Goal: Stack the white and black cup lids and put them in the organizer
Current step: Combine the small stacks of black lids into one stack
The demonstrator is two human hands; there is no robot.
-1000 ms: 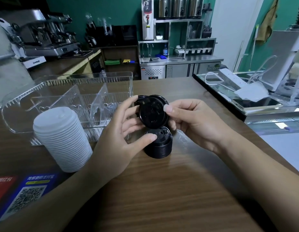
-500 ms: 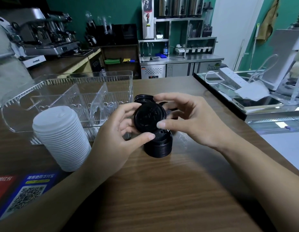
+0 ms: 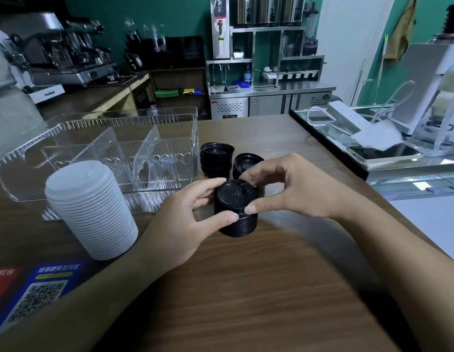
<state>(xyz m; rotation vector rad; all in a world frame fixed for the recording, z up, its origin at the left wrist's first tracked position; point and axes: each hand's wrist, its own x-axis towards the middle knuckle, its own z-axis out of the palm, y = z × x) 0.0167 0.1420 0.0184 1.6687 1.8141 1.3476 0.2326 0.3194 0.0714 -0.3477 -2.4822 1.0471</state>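
Lids everywhere on this tabletop (image 3: 271, 288), so here's how it's all set up. Both hands are on the near black stack (image 3: 236, 214), standing upright on the wood. The left hand (image 3: 187, 219) curls round its left side, thumb low at the front and fingertips up near the top rim, which looks like it's steadying the pile. The right hand (image 3: 292, 189) comes over from the right, with its thumb pressed on the front edge and its curled fingers (image 3: 248, 177) on the far edge of the top lid, so it's pinching that lid flat onto the pile. My guess is the top one is being seated square so the stack nests tight and doesn't tip.

Just behind, on the far side, sit two more piles of black lids: a short leaning stack (image 3: 217, 158) beside the organizer's right wall, and a smaller pile (image 3: 242, 161) partly hidden by the right hand. They probably need joining on.

The white stack (image 3: 91, 212) stands tall at near left, looking finished and parked in front of the clear organizer (image 3: 149, 118), handy for dropping in. I can't see any lids in the organizer's compartments, so I'd say stacking is mostly done, loading not started.
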